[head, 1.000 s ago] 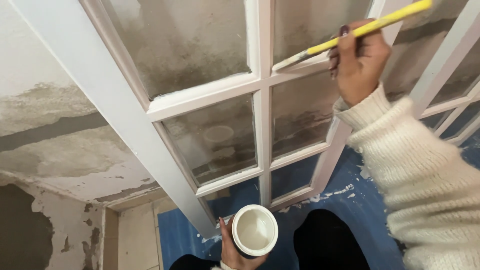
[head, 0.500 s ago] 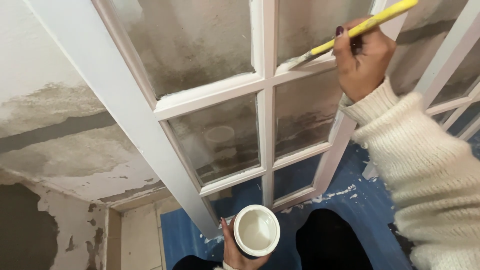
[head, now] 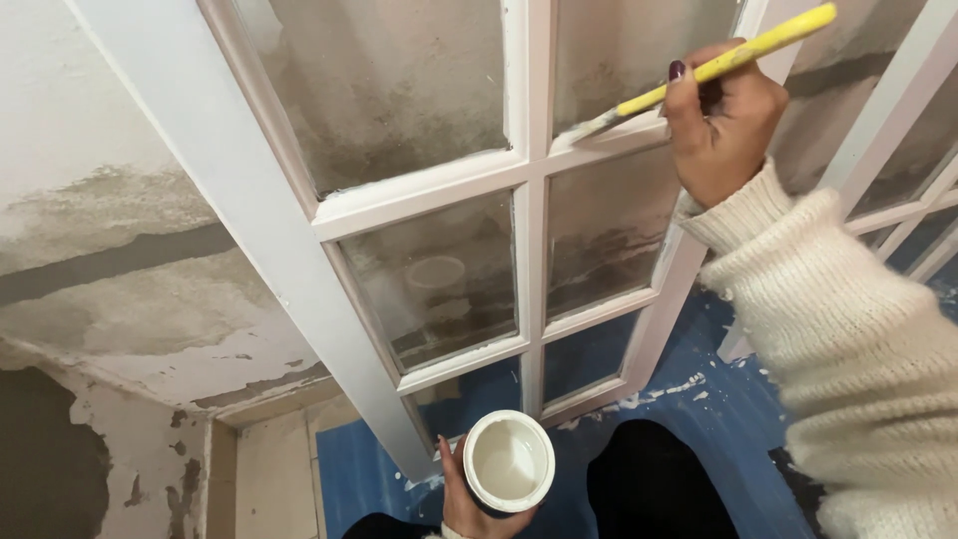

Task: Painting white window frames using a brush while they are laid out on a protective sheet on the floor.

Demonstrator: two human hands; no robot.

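My right hand (head: 723, 125) grips the yellow brush (head: 714, 68), bristles on the glazed door's (head: 299, 289) horizontal bar. My left hand (head: 469, 494) cups the paint pot (head: 509, 461) low down. Frame looks mostly white (coat evenness unclear); lower bars possibly pending.

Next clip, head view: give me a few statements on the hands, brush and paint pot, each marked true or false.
1. The right hand holds a yellow-handled brush. True.
2. The brush tip rests on the blue floor sheet. False: it touches a white bar of the glazed door frame.
3. The left hand holds a round pot of white paint low down. True.
4. The pot has its lid on. False: it is open, and the paint shows.
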